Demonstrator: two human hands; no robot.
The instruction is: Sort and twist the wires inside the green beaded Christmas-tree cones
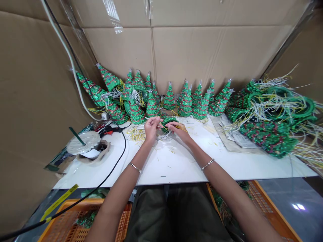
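Green and glittering, a small tree (168,120) is lying, in the head view, on the white surface (174,171) between the left hand (151,127) and the right hand (179,130), its base apparently facing the near side so that the thin wires (166,136) are coming within easy reach. Fingers of both hands are pinching wires, but exactly which ones I cannot tell. Other trees (185,105) are standing behind, probably for leaving working room in front.

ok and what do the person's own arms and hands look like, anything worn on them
The left hand and right hand are ungloved, and no sleeves show. The left forearm wears a thin silver-coloured bracelet; the right forearm wears a similar one.
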